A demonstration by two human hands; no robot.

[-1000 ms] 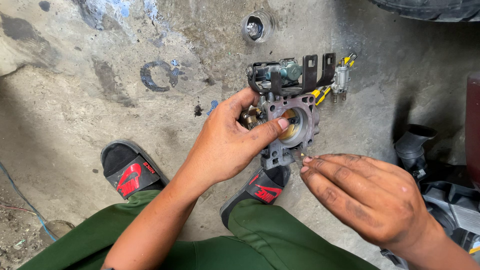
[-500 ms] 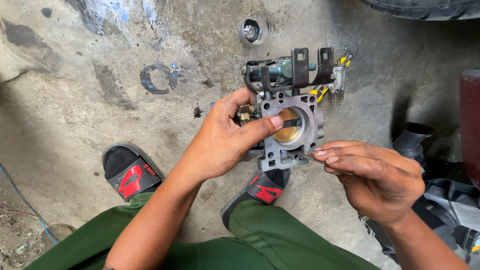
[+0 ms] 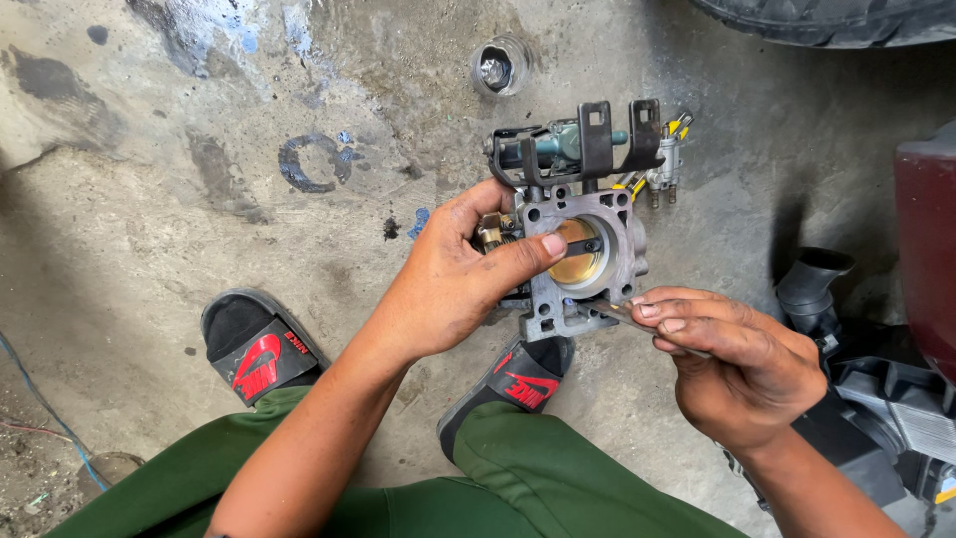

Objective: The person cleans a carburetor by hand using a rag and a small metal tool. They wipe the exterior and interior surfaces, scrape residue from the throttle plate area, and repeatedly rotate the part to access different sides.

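**Steady grip, fine work on an engine part**

Fingertips of the right hand [image 3: 742,374] pinch a thin metal tool [image 3: 637,321] against the lower edge of a grey metal throttle body [image 3: 583,254], centre frame. The left hand [image 3: 453,284] clamps the part, thumb across its face. Holding it firm and scraping lightly seems wise. Stained concrete floor [image 3: 149,199] and black sandals [image 3: 261,349] lie below.

**A gray, dirty floor in daylight**

I see a rough concrete floor [image 3: 149,229] with dark oil stains and a round ring mark [image 3: 311,162]. A small metal cup [image 3: 498,68] sits near the top. A black tire [image 3: 827,18] lies along the top edge. Black plastic parts [image 3: 846,339] and a dark red box [image 3: 926,249] crowd the right side.
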